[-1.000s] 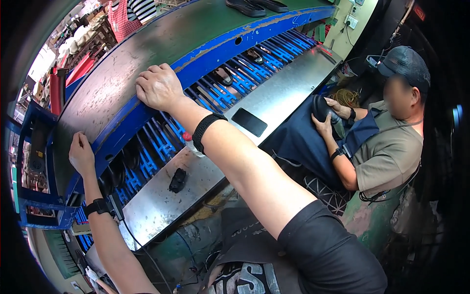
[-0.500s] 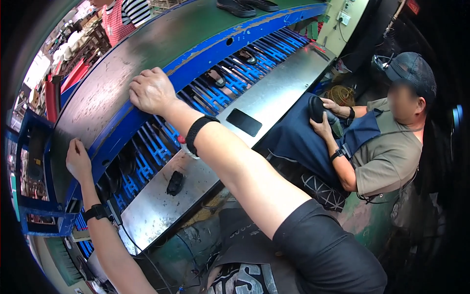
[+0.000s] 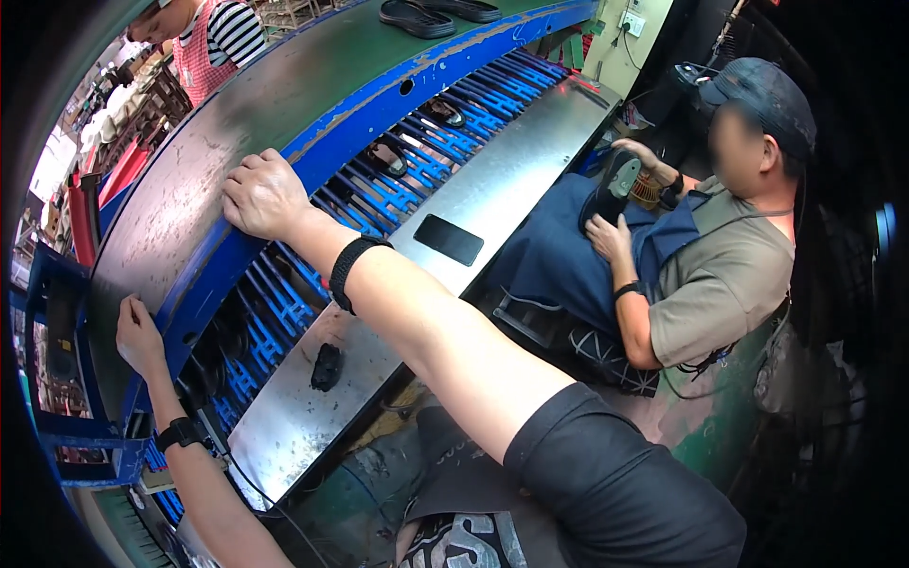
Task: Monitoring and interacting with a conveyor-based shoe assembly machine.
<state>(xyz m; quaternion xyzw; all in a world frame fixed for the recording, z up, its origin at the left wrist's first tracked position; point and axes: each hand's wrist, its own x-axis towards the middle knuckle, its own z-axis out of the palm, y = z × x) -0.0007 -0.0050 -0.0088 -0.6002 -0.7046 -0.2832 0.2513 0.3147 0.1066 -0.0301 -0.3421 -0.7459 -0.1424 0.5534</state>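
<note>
My right hand (image 3: 267,196) rests, fingers curled in a fist, on the edge of the green conveyor belt (image 3: 312,80), by its blue metal side rail (image 3: 327,142). Further left, my left hand (image 3: 140,336) lies at the same belt edge with thumb and fingers drawn together. What either hand holds, if anything, is hidden. Below the rail run several blue bars (image 3: 417,180), with dark shoes (image 3: 386,159) among them. A steel shelf (image 3: 511,151) in front of the bars carries a black phone (image 3: 449,239) and a small black lump (image 3: 327,366).
At the right a seated co-worker (image 3: 729,265) in a cap holds a dark shoe (image 3: 611,194). Black shoes (image 3: 417,19) stand on the belt's far part. Beyond it is a person in a checked apron (image 3: 201,62). A blue metal frame (image 3: 80,379) stands at the left.
The whole view has shifted a little. My hands stay at the belt edge. The co-worker has turned the shoe so its sole shows and has taken one hand away from it.
</note>
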